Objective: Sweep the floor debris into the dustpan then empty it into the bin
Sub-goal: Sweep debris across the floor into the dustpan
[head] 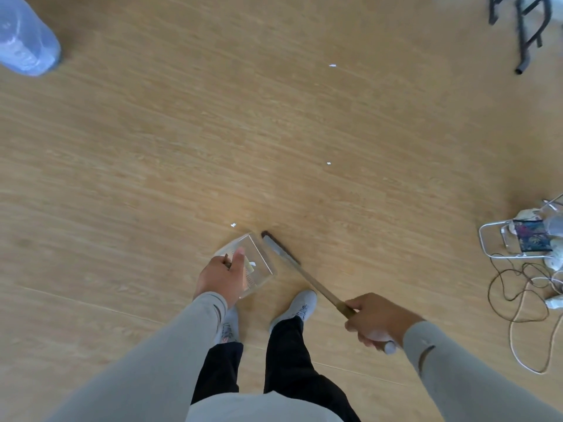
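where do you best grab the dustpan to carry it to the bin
By its handle, from above and behind, as the left hand grips it now. The dustpan is a clear open tray with a scrap inside, so holding the rear handle keeps its mouth forward and level.

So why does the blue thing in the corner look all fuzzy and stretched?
In the head view the blue bin sits at the frame's edge, where the wide-angle lens stretches and softens things; the middle is sharper, so the clear dustpan, the broom and the white scraps show better, and a faint shadow lies beside the broom head.
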Action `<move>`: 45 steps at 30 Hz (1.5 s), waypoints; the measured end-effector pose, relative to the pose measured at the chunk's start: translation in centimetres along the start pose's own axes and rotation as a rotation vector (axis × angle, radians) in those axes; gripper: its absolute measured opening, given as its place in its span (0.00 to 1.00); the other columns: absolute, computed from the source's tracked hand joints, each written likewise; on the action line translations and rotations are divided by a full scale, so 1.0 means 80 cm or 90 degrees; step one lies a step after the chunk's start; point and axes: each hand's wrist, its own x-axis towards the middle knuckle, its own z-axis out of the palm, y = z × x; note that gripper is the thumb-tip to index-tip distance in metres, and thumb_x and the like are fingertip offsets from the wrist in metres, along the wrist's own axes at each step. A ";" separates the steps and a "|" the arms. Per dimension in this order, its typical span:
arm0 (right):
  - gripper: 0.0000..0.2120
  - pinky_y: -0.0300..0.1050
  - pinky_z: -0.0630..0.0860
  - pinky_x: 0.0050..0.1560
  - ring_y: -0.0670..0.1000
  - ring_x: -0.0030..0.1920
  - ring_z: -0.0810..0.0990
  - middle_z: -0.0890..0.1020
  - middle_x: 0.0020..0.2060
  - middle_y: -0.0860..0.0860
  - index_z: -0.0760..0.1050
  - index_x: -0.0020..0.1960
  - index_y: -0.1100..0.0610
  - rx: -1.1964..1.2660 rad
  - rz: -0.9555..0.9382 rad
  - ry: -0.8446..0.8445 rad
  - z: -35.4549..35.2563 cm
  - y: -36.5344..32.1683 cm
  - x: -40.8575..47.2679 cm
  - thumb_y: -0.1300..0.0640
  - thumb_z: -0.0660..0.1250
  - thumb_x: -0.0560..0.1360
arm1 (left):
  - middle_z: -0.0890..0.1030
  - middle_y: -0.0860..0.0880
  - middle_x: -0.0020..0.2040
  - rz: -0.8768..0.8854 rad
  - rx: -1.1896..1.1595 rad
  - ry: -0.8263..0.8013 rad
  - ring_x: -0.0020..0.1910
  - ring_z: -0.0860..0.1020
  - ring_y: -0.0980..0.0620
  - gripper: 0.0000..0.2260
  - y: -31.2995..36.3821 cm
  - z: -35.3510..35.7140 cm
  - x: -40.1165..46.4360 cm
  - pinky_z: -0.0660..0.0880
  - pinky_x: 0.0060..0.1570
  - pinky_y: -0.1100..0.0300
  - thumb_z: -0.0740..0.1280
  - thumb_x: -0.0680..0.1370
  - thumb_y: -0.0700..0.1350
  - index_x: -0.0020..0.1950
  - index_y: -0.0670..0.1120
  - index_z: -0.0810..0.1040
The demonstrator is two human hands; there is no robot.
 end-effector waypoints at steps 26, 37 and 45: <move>0.19 0.39 0.69 0.24 0.54 0.29 0.74 0.80 0.38 0.56 0.72 0.65 0.59 -0.139 -0.053 0.063 0.086 -0.182 0.057 0.69 0.60 0.75 | 0.82 0.41 0.35 -0.076 -0.164 0.079 0.25 0.75 0.45 0.33 -0.069 -0.141 0.058 0.75 0.31 0.54 0.56 0.79 0.71 0.48 0.40 0.78; 0.26 0.42 0.64 0.24 0.51 0.26 0.67 0.75 0.31 0.57 0.71 0.73 0.51 0.143 -0.067 -0.005 -0.018 -0.094 -0.029 0.63 0.70 0.78 | 0.82 0.35 0.44 -0.061 -0.132 0.076 0.41 0.79 0.36 0.36 -0.069 -0.143 0.057 0.81 0.52 0.40 0.55 0.80 0.70 0.53 0.36 0.78; 0.27 0.44 0.66 0.30 0.52 0.25 0.67 0.75 0.31 0.58 0.68 0.74 0.59 0.019 -0.097 0.037 0.065 -0.152 0.032 0.67 0.60 0.76 | 0.78 0.41 0.39 -0.062 -0.117 0.086 0.38 0.75 0.40 0.34 -0.068 -0.139 0.064 0.81 0.50 0.41 0.55 0.80 0.70 0.49 0.38 0.77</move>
